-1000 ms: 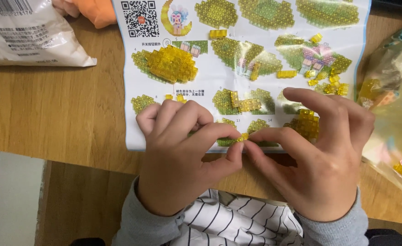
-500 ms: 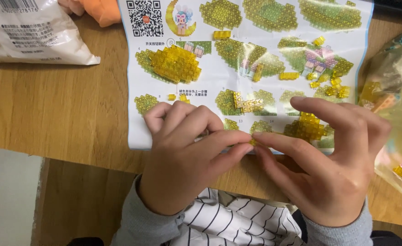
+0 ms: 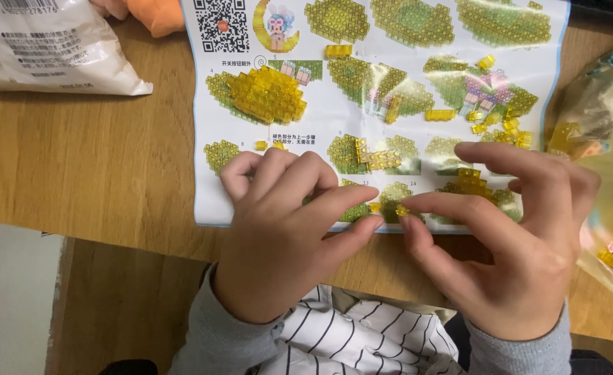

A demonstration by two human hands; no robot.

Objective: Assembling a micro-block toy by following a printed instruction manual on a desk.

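The left hand and right hand meet fingertip to fingertip over the sheet, the right pinching a tiny yellow brick, another brick just past the left's nearly closed fingers, keeping both against the printed steps.

Instruction sheet top and white bag cropped; tiny yellow brick possibly pinched, too small.

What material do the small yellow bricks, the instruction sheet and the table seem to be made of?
Small yellow bricks: likely clear plastic, glossy; they let light through and glint.
Printed instruction sheet: thin paper, seemingly smooth; it lies flat with a crisp edge.
Brown table: wood or wood-look laminate, matte; grain lines show.
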